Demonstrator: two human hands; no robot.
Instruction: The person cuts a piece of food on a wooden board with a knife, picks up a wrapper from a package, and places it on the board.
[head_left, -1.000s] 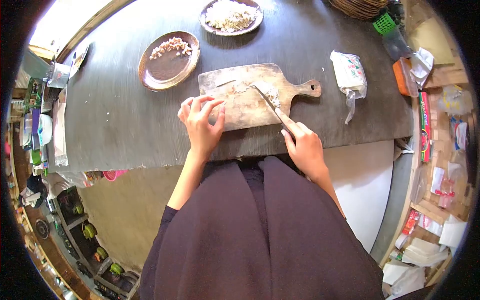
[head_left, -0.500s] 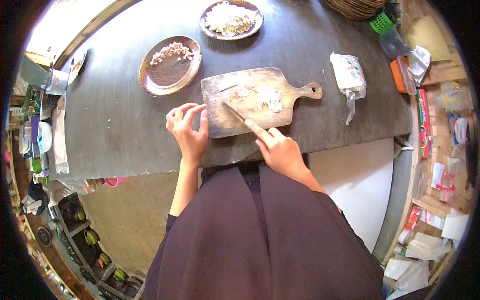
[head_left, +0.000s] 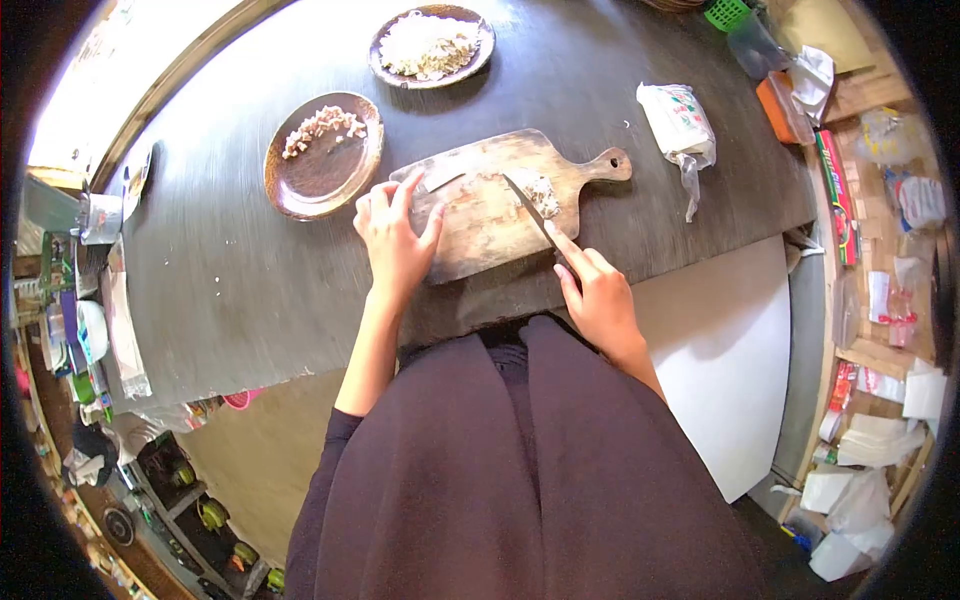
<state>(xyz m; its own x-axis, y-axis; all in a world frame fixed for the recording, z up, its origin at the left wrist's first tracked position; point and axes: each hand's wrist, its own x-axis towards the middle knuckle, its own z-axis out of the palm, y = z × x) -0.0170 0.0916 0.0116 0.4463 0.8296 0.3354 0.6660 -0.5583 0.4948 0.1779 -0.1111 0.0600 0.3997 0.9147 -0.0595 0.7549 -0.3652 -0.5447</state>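
My right hand (head_left: 603, 298) grips a knife (head_left: 530, 206), its blade over the wooden cutting board (head_left: 480, 225) beside a small pile of chopped pale food (head_left: 540, 192). With fingers spread, my left hand (head_left: 398, 235) rests at the board's left edge. A flat pale piece (head_left: 445, 180) lies near the board's upper left. Up and to the left is a brown plate (head_left: 325, 185) with small pinkish-brown chunks (head_left: 322, 128). Behind the board stands another brown plate (head_left: 378, 60) heaped with pale shredded food (head_left: 430, 45).
On the dark table (head_left: 250, 290), a white plastic packet (head_left: 678, 122) lies right of the board. An orange container (head_left: 783, 108) and green basket (head_left: 727, 14) stand at the far right. A metal cup (head_left: 101, 217) is at the left edge.
The knife has moved right across the board to the chopped pile. My left hand has come onto the board's left edge with its fingers spread. The camera view has shifted and turned slightly.
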